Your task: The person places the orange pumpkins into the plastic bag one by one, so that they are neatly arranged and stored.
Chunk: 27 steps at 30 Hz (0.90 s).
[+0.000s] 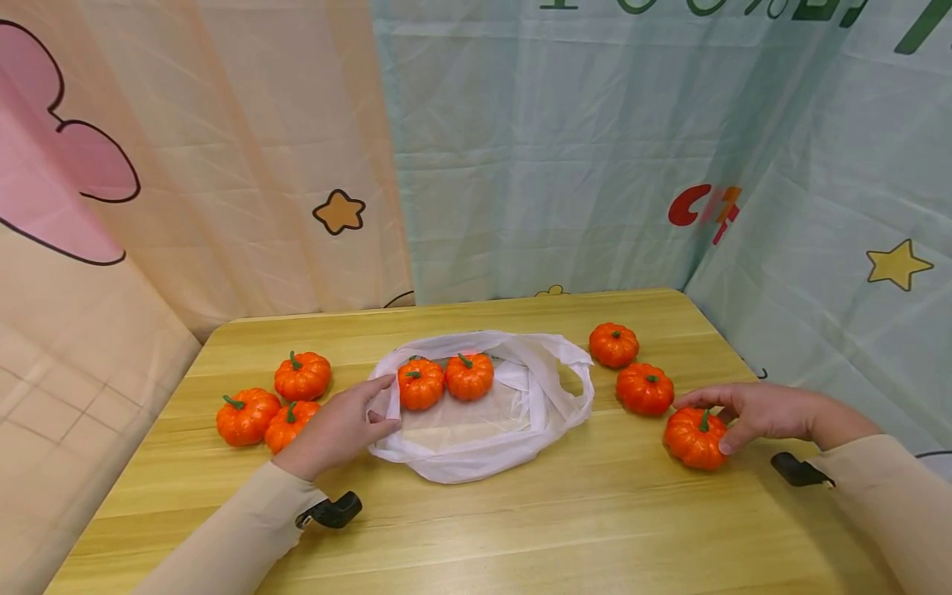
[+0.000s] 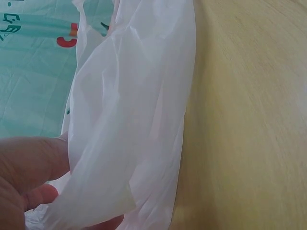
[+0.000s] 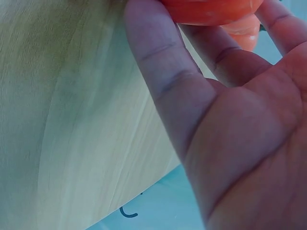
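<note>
Printed cloth curtains, peach at the left and pale blue-green at the right, hang behind a light yellow wooden table. On the right side of this table is a small, round, ribbed orange pumpkin with a green stem, and the right hand holds it between thumb and fingers. Whether it touches the table, I cannot tell. Just beyond it, toward the far left, stand two more orange pumpkins, one farther than the other. Around the middle of the table lies a thin white plastic bag with handles, its mouth open upward. Inside it, in the far left part, two similar orange pumpkins sit side by side. The left hand pinches the left edge of the bag. Farther left, three other orange pumpkins make a close group, and one is partly hidden by this hand. Both arms have beige sleeves, with a black piece at each wrist.
</note>
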Available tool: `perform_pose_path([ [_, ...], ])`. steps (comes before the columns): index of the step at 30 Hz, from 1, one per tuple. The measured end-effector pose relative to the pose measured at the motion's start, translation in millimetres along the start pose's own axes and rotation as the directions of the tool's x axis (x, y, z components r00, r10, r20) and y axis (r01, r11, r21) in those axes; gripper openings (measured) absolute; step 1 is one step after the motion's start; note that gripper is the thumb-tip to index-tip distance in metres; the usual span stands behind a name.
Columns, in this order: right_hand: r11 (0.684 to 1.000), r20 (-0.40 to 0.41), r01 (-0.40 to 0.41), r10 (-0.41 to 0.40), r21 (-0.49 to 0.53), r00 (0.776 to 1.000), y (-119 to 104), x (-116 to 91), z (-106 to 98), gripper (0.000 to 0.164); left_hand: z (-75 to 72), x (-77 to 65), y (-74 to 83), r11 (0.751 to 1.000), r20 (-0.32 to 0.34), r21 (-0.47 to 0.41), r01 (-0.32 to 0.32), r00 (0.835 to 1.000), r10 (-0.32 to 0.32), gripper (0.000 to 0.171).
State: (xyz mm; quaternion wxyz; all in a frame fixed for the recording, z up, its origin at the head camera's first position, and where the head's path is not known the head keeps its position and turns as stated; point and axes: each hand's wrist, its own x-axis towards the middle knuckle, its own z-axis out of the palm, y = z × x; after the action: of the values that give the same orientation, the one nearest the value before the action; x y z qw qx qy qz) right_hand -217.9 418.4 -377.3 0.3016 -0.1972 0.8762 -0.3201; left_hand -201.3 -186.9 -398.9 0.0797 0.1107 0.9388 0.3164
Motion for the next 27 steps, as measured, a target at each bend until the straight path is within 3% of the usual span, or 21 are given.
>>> perform_pose_path([
  [13,0.992,0.055,0.052,-0.058,0.118,0.997,-2.3,-0.7,-4.5,0.071,-1.3,-1.4,2.1,1.0,-0.002,0.01,0.0,1.0,0.0,0.075],
  [27,0.991,0.008,0.07,-0.071,0.11,0.997,-41.1,-4.3,-27.0,0.061,-1.0,-0.9,0.4,0.999,-0.01,0.009,-0.04,0.999,0.04,0.077],
])
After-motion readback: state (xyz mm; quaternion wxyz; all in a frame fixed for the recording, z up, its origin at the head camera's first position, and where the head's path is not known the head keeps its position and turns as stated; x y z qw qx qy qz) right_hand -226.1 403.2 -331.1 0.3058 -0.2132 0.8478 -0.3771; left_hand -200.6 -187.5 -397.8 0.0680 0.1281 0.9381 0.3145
